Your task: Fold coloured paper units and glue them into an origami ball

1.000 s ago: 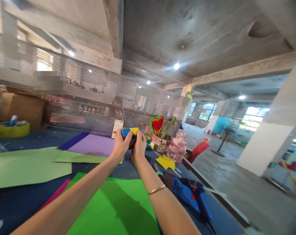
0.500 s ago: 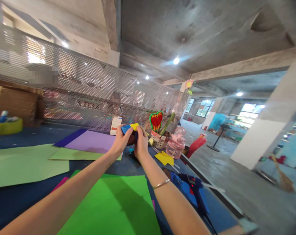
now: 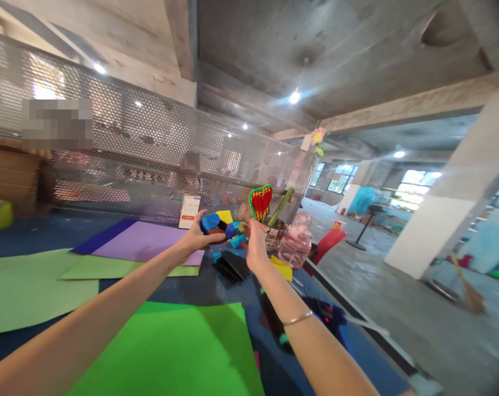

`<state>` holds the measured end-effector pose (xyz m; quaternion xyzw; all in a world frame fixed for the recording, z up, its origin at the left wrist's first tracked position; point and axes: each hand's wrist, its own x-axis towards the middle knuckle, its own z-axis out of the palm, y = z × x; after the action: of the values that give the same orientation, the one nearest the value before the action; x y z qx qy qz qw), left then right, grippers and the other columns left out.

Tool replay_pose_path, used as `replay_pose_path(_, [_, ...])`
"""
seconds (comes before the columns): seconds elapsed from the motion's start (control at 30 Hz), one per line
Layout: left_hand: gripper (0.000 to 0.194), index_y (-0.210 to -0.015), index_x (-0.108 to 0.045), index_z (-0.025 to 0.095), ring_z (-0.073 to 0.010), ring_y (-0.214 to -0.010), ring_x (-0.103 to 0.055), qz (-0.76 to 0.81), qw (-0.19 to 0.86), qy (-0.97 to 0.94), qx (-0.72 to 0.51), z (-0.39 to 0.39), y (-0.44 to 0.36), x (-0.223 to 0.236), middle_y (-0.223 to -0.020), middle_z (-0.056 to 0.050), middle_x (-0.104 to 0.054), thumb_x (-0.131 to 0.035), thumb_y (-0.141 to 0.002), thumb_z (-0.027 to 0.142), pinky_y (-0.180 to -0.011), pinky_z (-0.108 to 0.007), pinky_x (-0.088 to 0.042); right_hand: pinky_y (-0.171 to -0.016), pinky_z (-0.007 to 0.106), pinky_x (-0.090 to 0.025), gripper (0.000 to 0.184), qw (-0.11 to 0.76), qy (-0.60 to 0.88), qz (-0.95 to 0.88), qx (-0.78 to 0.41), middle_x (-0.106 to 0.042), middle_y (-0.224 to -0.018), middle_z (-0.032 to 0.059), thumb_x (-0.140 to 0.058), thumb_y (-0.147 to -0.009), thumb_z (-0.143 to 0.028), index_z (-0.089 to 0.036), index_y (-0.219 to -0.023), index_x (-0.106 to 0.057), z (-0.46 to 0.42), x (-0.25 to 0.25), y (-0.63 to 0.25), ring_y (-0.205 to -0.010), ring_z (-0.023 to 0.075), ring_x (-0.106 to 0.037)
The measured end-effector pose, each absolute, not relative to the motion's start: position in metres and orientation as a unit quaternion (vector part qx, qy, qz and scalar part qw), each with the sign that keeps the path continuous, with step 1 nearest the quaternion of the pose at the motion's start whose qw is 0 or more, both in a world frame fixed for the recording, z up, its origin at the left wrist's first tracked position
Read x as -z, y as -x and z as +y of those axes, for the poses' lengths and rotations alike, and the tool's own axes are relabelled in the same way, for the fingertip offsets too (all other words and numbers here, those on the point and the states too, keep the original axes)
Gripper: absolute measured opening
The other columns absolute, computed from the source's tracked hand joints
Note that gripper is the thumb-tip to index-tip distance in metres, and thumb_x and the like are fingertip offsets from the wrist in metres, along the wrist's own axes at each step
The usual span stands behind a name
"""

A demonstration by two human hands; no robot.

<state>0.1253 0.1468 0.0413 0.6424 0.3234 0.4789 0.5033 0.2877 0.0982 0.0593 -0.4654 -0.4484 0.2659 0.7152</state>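
Observation:
My left hand (image 3: 193,237) holds a rounded craft piece made of blue, black and yellow panels (image 3: 212,223), its thumb along the underside. To the right, apart from that piece, my right hand (image 3: 256,248) is raised with its fingers parted and nothing visible in them. Small light-blue scraps (image 3: 237,241) lie between the two hands. Below them on the dark blue table rests a folded black piece (image 3: 232,266). Behind my right hand stands a pot (image 3: 274,237) holding a red heart-shaped ornament with a green edge (image 3: 261,202).
A bright green sheet (image 3: 170,352) covers the near table. Purple (image 3: 144,241) and pale green sheets (image 3: 30,286) lie left. A phone (image 3: 190,212) leans on the mesh partition. Right are a pink bottle (image 3: 295,245), a yellow piece (image 3: 283,268) and a glue gun (image 3: 325,311), partly behind my forearm.
My right hand has let go of the craft piece and moved right, while my left hand keeps it. The black folded piece and light-blue scraps show more fully now.

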Motion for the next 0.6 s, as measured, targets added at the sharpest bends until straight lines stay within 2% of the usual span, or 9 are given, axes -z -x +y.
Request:
replay_pose_path(0.07, [0.099, -0.136, -0.028, 0.028, -0.0298, -0.106, -0.059, 0.343, 0.435, -0.667, -0.499, 0.164, -0.126, -0.029, -0.120, -0.011, -0.055, -0.083, -0.054, 0.039, -0.091, -0.051, -0.048, -0.075, 0.033, -0.047, 0.026, 0.611, 0.543, -0.522, -0.244, -0.066, -0.075, -0.0002, -0.055, -0.078, -0.043, -0.020, -0.079, -0.066, 0.087, -0.051, -0.302, -0.078, 0.0187, -0.060])
replay_pose_path(0.13, [0.096, -0.131, -0.037, 0.023, -0.0320, -0.115, -0.051, 0.355, 0.368, -0.690, -0.512, 0.179, -0.127, -0.015, -0.119, -0.010, -0.054, -0.084, -0.047, 0.034, -0.102, -0.054, -0.037, -0.081, 0.037, -0.045, 0.022, 0.485, 0.605, -0.593, -0.218, -0.067, -0.076, 0.0020, -0.069, -0.066, -0.039, -0.019, -0.075, -0.067, 0.073, -0.041, -0.310, -0.082, 0.0229, -0.061])
replay_pose_path(0.23, [0.089, -0.126, -0.041, 0.022, -0.0325, -0.116, -0.050, 0.369, 0.300, -0.716, -0.512, 0.194, -0.132, 0.005, -0.117, -0.009, -0.053, -0.082, -0.048, 0.031, -0.103, -0.054, -0.035, -0.090, 0.044, -0.040, 0.038, 0.327, 0.657, -0.660, -0.162, -0.067, -0.097, 0.0102, -0.077, -0.057, -0.036, -0.017, -0.088, -0.068, 0.055, -0.027, -0.309, -0.099, 0.0312, -0.058])
replay_pose_path(0.3, [0.086, -0.126, -0.041, 0.022, -0.0322, -0.115, -0.050, 0.373, 0.270, -0.729, -0.506, 0.200, -0.136, 0.015, -0.118, -0.009, -0.053, -0.080, -0.050, 0.031, -0.101, -0.052, -0.038, -0.094, 0.048, -0.037, 0.046, 0.248, 0.672, -0.686, -0.123, -0.063, -0.112, 0.0151, -0.075, -0.061, -0.037, -0.017, -0.101, -0.065, 0.049, -0.020, -0.304, -0.110, 0.0350, -0.053])
replay_pose_path(0.4, [0.082, -0.126, -0.040, 0.024, -0.0317, -0.118, -0.049, 0.374, 0.240, -0.745, -0.498, 0.207, -0.143, 0.023, -0.122, -0.009, -0.051, -0.077, -0.053, 0.028, -0.100, -0.050, -0.039, -0.093, 0.052, -0.037, 0.043, 0.162, 0.677, -0.713, -0.083, -0.059, -0.120, 0.0186, -0.065, -0.073, -0.037, -0.015, -0.110, -0.061, 0.046, -0.014, -0.299, -0.115, 0.0373, -0.051])
replay_pose_path(0.6, [0.078, -0.119, -0.037, 0.020, -0.0304, -0.118, -0.048, 0.367, 0.221, -0.757, -0.494, 0.224, -0.160, 0.034, -0.119, -0.010, -0.048, -0.075, -0.051, 0.021, -0.099, -0.048, -0.041, -0.093, 0.050, -0.039, 0.039, 0.104, 0.680, -0.725, -0.036, -0.058, -0.120, 0.0157, -0.051, -0.085, -0.042, -0.018, -0.115, -0.059, 0.038, -0.013, -0.301, -0.113, 0.0341, -0.053])
